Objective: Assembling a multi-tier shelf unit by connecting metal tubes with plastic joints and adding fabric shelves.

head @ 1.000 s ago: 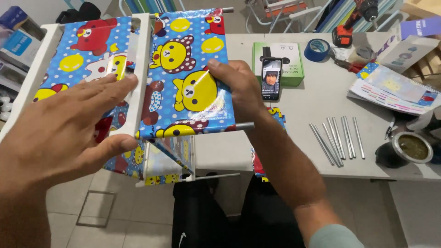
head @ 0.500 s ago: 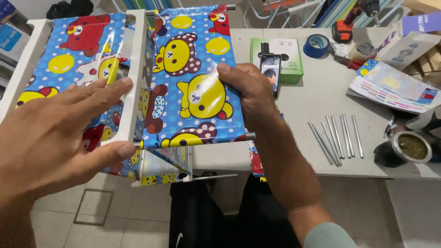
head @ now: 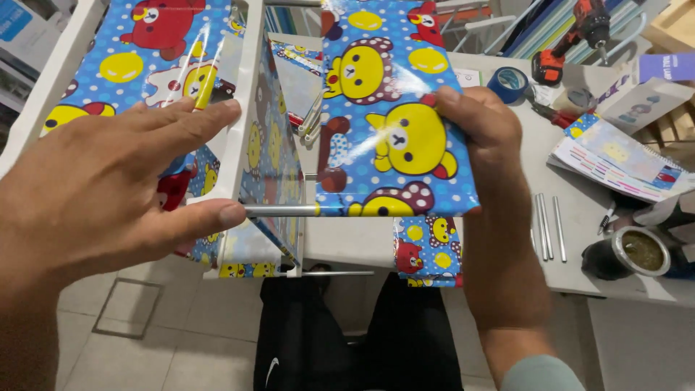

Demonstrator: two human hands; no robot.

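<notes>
Head view looks down on a blue cartoon-print fabric shelf on a white frame (head: 250, 108), held above the table (head: 499, 94) edge. The left hand (head: 94, 192) spreads wide against the frame's upright, thumb tip pressed beside a thin metal rod (head: 279, 211) that runs level, left to right, from the upright into the hem of the fabric panel (head: 391, 116). The right hand (head: 481, 127) curls closed over that panel's right edge, fingers behind it, thumb on top. The rod's free end lies just at the left thumb, so the left hand is nearer it. Spare rods (head: 546, 226) lie on the table, right of the right forearm.
</notes>
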